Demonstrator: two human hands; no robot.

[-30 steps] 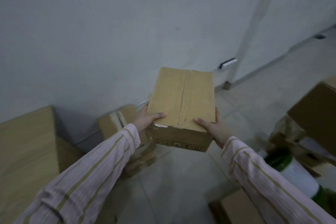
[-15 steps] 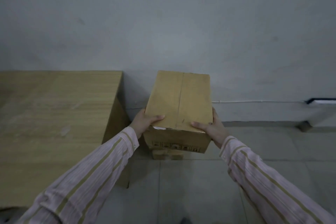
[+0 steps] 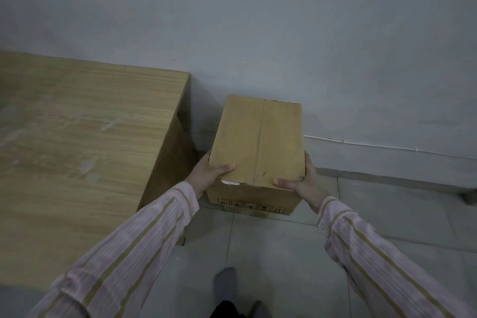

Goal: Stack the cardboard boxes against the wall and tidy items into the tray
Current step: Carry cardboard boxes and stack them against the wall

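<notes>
The pale wooden bench [image 3: 77, 137] at left looms nearer than half a second ago. The left hand [image 3: 206, 175] keeps its grip curled round the plain brown cardboard box [image 3: 258, 142], thumb on top. A grey-socked foot [image 3: 225, 284] has come into view. The box now sits lower, near the grey wall [image 3: 258, 20], almost hiding the cardboard beneath. The right hand [image 3: 302, 183] grips likewise.

I log view swung left over last second: scattered cartons and green-and-white item at right gone from sight, wooden table [image 3: 77, 137] now fills left side. Held cardboard box [image 3: 258, 142] carried in toward wall [image 3: 284, 33] and lowered. Second carton [image 3: 258, 213] beneath it, plainly seen half second ago, now only thin sliver under near edge. Grey-socked foot [image 3: 225, 281] newly in view on near floor.
</notes>
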